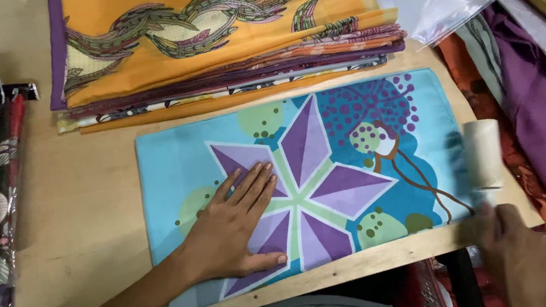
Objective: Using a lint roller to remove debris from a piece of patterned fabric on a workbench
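While your wooden table (96,190) carries everything, the stack of folded fabrics (222,38) sits at its far edge, clear of the working space. Nearer to you, the blue cloth with the purple star (327,161) lies flat and squared to the near edge, so its whole face is reachable. Your left hand (237,227) rests on it, palm down with fingers extended close together, likely pinning it against shifting. Your right hand (516,253) is blurred but appears closed around the handle of the pale roller (483,153), which sits at the cloth's right end.
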